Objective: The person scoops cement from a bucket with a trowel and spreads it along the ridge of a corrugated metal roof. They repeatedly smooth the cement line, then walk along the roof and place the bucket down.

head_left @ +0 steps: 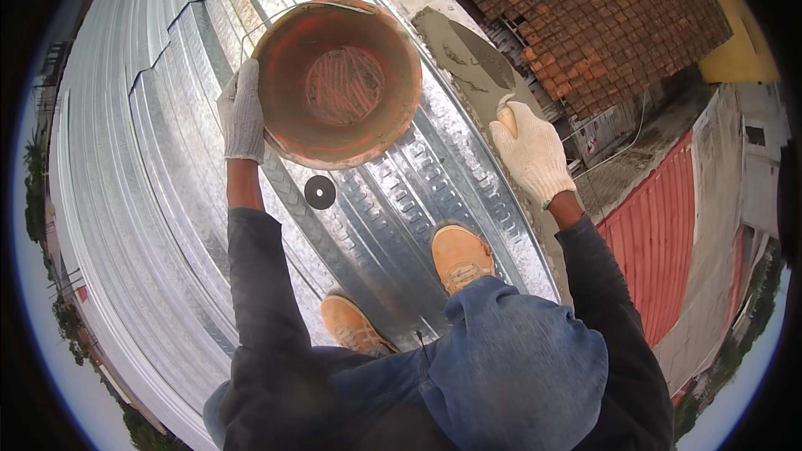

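My left hand [244, 113], in a whitish knit glove, grips the left rim of an orange-red bucket [338, 29]. The bucket is tipped so that its inside faces me; grey residue coats its walls, and its wire handle rests along the far rim. In its matching glove, my right hand [532, 153] is closed round the light-coloured handle of a trowel [484, 53]. The trowel's dark blade lies against wet grey mortar [480, 100] spread along the top of a wall at the roof's right edge. The fingers of my left hand are partly hidden behind the bucket.
Under my tan shoes [461, 255] is a ribbed metal roof [192, 200]. A black disc with a centre hole [308, 193] lies below the bucket. Beyond the wall are a lower tiled roof [576, 8], a red corrugated sheet [647, 234] and a drop.
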A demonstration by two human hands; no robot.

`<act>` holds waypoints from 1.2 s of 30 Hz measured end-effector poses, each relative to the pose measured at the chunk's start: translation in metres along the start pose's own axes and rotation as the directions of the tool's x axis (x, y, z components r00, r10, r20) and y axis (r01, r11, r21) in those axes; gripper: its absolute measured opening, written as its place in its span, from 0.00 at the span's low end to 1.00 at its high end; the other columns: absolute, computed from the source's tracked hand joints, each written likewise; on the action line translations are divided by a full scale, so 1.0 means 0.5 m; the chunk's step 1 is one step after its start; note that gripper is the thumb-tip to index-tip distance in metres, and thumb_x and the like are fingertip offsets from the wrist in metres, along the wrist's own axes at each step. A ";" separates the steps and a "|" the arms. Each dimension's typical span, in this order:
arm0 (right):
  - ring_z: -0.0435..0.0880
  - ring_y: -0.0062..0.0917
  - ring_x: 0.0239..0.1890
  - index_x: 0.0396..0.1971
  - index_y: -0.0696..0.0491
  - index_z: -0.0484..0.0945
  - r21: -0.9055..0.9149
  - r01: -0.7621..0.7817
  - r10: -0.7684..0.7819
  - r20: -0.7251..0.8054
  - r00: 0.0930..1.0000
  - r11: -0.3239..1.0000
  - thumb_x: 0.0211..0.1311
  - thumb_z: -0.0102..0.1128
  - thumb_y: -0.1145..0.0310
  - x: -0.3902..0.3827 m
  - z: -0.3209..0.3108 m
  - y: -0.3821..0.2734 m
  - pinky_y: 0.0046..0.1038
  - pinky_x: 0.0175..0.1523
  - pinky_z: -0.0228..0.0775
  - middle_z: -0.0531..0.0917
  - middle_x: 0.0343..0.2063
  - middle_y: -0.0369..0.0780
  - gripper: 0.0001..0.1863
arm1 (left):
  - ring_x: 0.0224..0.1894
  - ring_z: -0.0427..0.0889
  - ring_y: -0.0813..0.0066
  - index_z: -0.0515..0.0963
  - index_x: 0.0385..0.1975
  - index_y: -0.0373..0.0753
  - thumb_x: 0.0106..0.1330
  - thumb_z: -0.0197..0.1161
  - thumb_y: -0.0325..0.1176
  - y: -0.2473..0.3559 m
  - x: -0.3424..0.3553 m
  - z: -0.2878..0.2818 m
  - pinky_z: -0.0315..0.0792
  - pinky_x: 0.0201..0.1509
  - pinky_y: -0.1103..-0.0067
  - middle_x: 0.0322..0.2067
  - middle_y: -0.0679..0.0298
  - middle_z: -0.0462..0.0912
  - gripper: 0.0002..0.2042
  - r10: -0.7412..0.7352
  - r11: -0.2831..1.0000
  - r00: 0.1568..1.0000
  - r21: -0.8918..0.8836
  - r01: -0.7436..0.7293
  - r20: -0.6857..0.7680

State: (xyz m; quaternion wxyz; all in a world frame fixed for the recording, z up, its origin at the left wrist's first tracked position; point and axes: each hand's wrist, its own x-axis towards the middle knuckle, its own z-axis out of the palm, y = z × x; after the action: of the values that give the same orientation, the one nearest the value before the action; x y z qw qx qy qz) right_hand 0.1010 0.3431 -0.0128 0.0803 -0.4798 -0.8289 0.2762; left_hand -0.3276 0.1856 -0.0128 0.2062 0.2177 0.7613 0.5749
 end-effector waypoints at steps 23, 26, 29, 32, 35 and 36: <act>0.88 0.60 0.51 0.45 0.63 0.84 -0.242 0.141 -0.010 0.476 0.880 0.960 0.84 0.52 0.48 0.145 -0.015 0.159 0.55 0.58 0.77 0.88 0.41 0.61 0.28 | 0.46 0.87 0.77 0.90 0.58 0.30 0.85 0.66 0.50 -0.048 -0.014 -0.010 0.81 0.52 0.74 0.46 0.64 0.92 0.24 -0.138 0.990 0.987 -0.022 0.137 -0.085; 0.88 0.60 0.50 0.44 0.61 0.83 -0.286 0.104 0.050 0.484 0.873 0.953 0.84 0.53 0.48 0.069 -0.043 0.197 0.56 0.56 0.77 0.88 0.40 0.60 0.27 | 0.46 0.87 0.77 0.90 0.58 0.31 0.85 0.65 0.49 -0.054 -0.007 -0.010 0.81 0.52 0.75 0.46 0.64 0.92 0.24 -0.117 0.993 0.990 -0.039 0.114 -0.079; 0.89 0.58 0.47 0.42 0.59 0.82 -0.322 0.151 -0.003 0.417 0.909 0.935 0.84 0.54 0.48 0.038 -0.066 0.236 0.56 0.54 0.78 0.89 0.38 0.57 0.25 | 0.47 0.87 0.77 0.90 0.58 0.31 0.85 0.65 0.49 -0.044 -0.006 0.007 0.81 0.52 0.75 0.46 0.64 0.92 0.23 -0.112 0.994 0.991 -0.011 0.111 -0.074; 0.90 0.54 0.45 0.42 0.57 0.82 -0.344 0.258 -0.133 0.348 0.928 0.903 0.84 0.55 0.48 0.066 -0.061 0.250 0.54 0.52 0.80 0.89 0.36 0.53 0.24 | 0.47 0.87 0.77 0.90 0.58 0.31 0.86 0.65 0.48 -0.034 -0.007 0.014 0.81 0.52 0.75 0.46 0.64 0.92 0.23 -0.105 0.994 0.992 -0.016 0.104 -0.074; 0.91 0.51 0.43 0.42 0.56 0.83 -0.400 0.327 -0.206 0.316 0.926 0.856 0.84 0.55 0.47 0.165 -0.046 0.228 0.52 0.51 0.81 0.90 0.35 0.50 0.24 | 0.46 0.87 0.78 0.91 0.57 0.31 0.86 0.66 0.49 -0.032 -0.012 0.015 0.81 0.52 0.75 0.45 0.64 0.92 0.23 -0.115 0.993 0.990 -0.031 0.112 -0.086; 0.91 0.50 0.43 0.42 0.56 0.83 -0.409 0.348 -0.231 0.308 0.923 0.844 0.84 0.54 0.47 0.200 -0.038 0.221 0.52 0.50 0.81 0.90 0.34 0.49 0.24 | 0.46 0.87 0.78 0.91 0.57 0.31 0.86 0.66 0.49 -0.034 -0.013 0.018 0.81 0.52 0.75 0.45 0.64 0.92 0.23 -0.124 0.992 0.988 -0.033 0.121 -0.091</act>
State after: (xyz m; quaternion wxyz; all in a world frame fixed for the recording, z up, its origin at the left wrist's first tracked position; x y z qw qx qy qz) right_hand 0.1389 0.4771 -0.0695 -0.0973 -0.3151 -0.9369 0.1160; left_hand -0.3185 0.1849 -0.0310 0.2084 0.1406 0.7741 0.5810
